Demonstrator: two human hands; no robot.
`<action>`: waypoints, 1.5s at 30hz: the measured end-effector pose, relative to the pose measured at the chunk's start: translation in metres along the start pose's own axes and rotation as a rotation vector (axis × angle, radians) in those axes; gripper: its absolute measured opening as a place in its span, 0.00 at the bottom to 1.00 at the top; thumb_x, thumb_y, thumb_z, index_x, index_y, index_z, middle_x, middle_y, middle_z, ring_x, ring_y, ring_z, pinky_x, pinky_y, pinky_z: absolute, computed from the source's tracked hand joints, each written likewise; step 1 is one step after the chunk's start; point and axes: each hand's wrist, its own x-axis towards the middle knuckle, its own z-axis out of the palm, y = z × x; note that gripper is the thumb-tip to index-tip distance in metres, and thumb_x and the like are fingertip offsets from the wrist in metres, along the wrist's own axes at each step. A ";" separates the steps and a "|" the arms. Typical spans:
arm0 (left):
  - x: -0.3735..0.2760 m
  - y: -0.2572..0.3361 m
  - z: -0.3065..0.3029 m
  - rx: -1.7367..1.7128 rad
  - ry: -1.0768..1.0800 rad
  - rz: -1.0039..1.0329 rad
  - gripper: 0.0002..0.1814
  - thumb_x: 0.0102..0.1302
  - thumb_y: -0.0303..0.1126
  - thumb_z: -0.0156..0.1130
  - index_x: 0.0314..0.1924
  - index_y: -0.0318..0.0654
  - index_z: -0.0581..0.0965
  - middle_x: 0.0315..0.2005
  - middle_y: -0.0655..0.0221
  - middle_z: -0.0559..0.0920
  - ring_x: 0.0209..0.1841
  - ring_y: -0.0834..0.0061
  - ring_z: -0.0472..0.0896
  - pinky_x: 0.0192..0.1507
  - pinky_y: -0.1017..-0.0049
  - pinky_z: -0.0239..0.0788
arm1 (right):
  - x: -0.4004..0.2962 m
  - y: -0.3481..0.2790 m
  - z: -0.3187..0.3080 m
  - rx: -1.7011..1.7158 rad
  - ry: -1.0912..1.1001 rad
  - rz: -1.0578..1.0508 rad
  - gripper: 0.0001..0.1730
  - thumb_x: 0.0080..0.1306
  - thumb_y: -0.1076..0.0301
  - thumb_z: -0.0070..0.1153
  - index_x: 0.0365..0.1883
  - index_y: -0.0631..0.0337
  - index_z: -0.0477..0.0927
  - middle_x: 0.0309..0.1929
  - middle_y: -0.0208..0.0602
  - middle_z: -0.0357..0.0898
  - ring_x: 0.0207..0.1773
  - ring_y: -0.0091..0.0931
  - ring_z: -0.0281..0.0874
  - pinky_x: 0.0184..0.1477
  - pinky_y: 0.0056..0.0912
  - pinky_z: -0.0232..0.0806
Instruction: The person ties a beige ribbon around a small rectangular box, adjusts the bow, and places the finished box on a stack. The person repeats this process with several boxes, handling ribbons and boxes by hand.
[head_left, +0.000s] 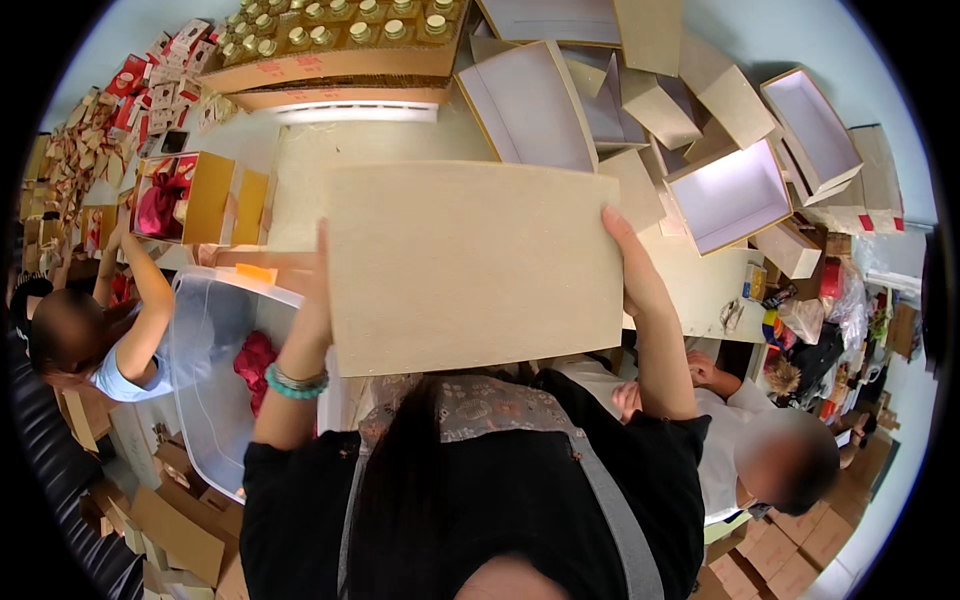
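Note:
A large cream cardboard box part (476, 266), its flat face towards the camera, is held up in front of my chest. My left hand (321, 277) grips its left edge, the fingers mostly hidden behind it; a turquoise bead bracelet (297, 382) is on that wrist. Against the right edge lies my right hand (626, 255), thumb on the rim of the face. Whether the part is a lid or a base cannot be told. Beyond it, a pale board (300, 150) lies on the table. Open empty box parts with pale lilac insides (525, 105) are heaped at the back right.
Gold-capped bottles (360, 31) fill a carton at the back. A gold gift box (214, 199) with red cloth stands left, near a co-worker's arms (150, 274). A clear plastic tub (217, 322) is beside my left arm. Another person (735, 442) sits at the right.

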 end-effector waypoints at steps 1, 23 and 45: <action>0.002 0.015 0.004 -0.054 -0.069 0.020 0.37 0.75 0.58 0.31 0.67 0.32 0.60 0.59 0.61 0.72 0.62 0.70 0.69 0.63 0.73 0.62 | 0.001 -0.012 0.000 0.014 -0.024 -0.045 0.39 0.70 0.41 0.43 0.64 0.68 0.64 0.61 0.45 0.69 0.62 0.31 0.68 0.63 0.33 0.61; -0.003 -0.006 0.043 -0.170 0.365 -0.209 0.37 0.71 0.57 0.45 0.65 0.31 0.63 0.57 0.56 0.73 0.58 0.68 0.73 0.60 0.70 0.65 | 0.035 0.025 -0.015 -0.676 -0.081 -0.188 0.30 0.76 0.51 0.35 0.66 0.65 0.62 0.65 0.46 0.66 0.68 0.32 0.62 0.66 0.32 0.54; -0.026 -0.191 -0.002 0.063 0.188 -0.039 0.37 0.73 0.61 0.32 0.70 0.40 0.57 0.64 0.64 0.66 0.65 0.68 0.66 0.64 0.66 0.61 | 0.071 0.153 -0.013 0.416 -0.124 0.086 0.33 0.72 0.47 0.43 0.67 0.61 0.60 0.60 0.39 0.70 0.58 0.29 0.70 0.59 0.33 0.64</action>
